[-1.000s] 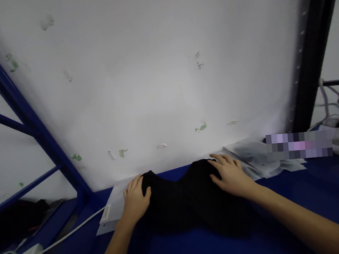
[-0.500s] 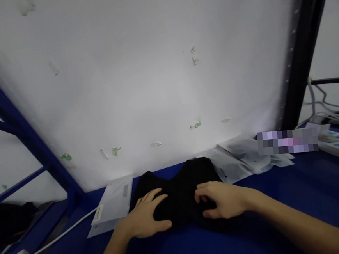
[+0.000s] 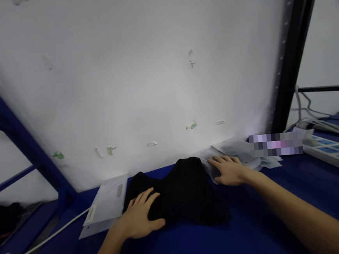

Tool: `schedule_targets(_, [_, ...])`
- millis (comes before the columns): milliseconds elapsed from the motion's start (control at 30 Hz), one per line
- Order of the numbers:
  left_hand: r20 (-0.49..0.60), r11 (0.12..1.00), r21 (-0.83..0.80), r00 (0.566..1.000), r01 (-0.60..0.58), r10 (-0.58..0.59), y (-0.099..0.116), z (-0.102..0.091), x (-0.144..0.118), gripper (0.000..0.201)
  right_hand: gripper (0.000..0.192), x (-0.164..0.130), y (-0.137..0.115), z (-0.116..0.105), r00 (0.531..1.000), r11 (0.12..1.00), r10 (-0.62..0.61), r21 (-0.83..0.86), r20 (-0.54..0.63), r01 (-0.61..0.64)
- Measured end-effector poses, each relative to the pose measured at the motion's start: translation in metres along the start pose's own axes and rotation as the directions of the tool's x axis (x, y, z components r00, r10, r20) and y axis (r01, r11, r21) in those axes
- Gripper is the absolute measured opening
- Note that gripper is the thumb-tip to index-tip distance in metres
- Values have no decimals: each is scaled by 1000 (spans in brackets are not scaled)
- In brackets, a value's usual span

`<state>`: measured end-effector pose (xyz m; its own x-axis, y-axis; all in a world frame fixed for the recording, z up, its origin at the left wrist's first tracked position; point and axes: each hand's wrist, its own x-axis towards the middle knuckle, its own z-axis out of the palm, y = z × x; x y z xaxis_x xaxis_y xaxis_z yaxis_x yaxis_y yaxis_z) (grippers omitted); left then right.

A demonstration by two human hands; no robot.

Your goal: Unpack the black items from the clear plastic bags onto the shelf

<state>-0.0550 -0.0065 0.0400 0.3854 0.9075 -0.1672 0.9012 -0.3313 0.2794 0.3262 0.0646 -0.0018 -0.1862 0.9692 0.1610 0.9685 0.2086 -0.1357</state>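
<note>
A black garment point(image 3: 180, 192) with two raised peaks along its far edge lies on the blue tabletop point(image 3: 178, 243). Fingers spread, my left hand point(image 3: 143, 217) rests on the garment's left part, thumb pointing right. My right hand point(image 3: 229, 170) is off the cloth, its fingers stretched over the frosted plastic bags point(image 3: 244, 152) right of the garment. The fingers seem to touch the top bag, but I see no grip on it. Left of the garment lies another frosted bag point(image 3: 109, 196) with a small white label.
A white wall point(image 3: 143, 86) rises behind the table. A white power strip point(image 3: 332, 149) with cables stands at the right by a black post point(image 3: 293, 54). Blue frame bars point(image 3: 20, 138) and a white cable point(image 3: 51, 234) are at the left. One item at the right is pixelated.
My right hand has left the garment and moved right and away onto the plastic bags. My left hand stays on the garment. The view has shifted slightly to the right.
</note>
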Motion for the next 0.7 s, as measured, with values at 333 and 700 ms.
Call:
schedule_targets(333, [48, 998, 48, 998, 31, -33, 5, -1, -2, 84, 38, 8, -5, -1, 991, 996, -69, 46, -117, 75])
schedule_targets(700, [34, 998, 67, 999, 22, -25, 13, -1, -3, 84, 27, 8, -18, -30, 793, 686, 356, 715, -494, 137])
